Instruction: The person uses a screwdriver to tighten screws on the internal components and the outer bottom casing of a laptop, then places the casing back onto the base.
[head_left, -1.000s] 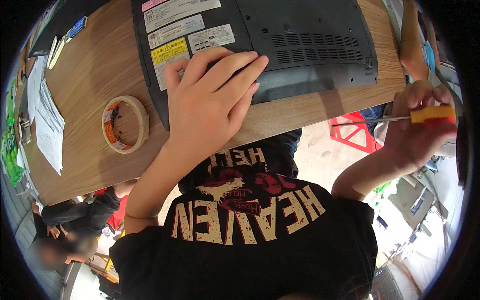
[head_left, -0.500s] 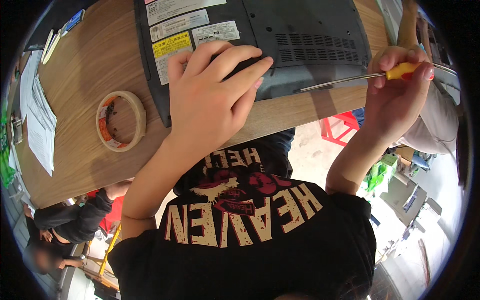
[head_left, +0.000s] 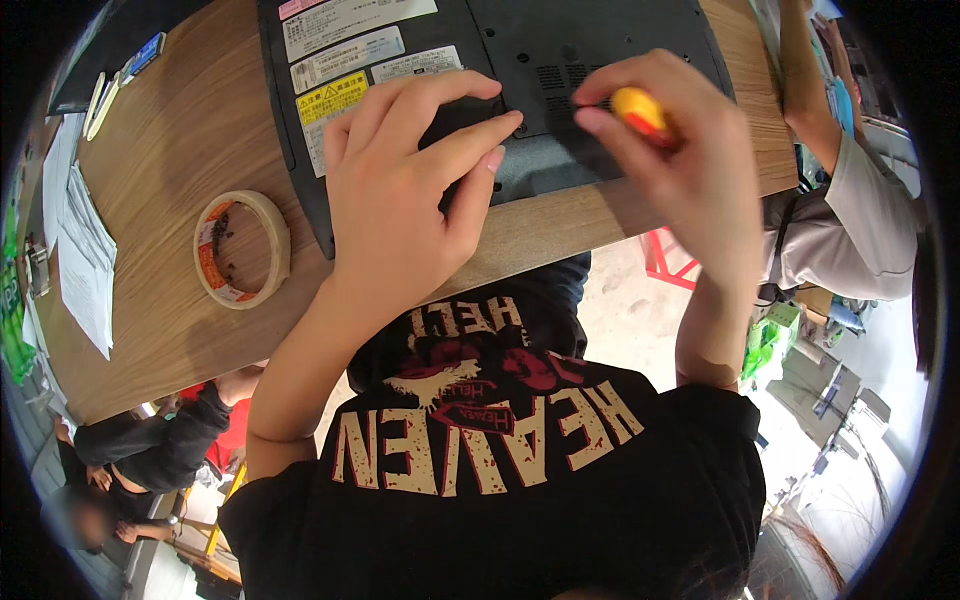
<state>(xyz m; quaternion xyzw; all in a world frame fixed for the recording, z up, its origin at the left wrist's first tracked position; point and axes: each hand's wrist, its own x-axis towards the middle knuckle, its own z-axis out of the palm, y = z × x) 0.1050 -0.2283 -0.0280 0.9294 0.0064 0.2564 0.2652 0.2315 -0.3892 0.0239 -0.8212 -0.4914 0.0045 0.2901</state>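
Left hand (head_left: 405,185) is resting, fingers spread and gently bent, on the dark laptop (head_left: 610,35), which is lying underside up on the tabletop (head_left: 195,120). Right hand (head_left: 695,155), blurred, is gripping a yellow-and-red screwdriver (head_left: 638,106) over the laptop; a tape roll (head_left: 274,240) is sitting to the left.

Off to my left on the desk (head_left: 160,160) I see loose white papers (head_left: 86,265), slim pale strips (head_left: 105,106) and a small blue packet (head_left: 146,52). A green bag (head_left: 14,340) shows at the far left, and below it a person in dark clothes (head_left: 150,440). To my right are a person in grey (head_left: 850,220) and a red open-framed object (head_left: 660,262)
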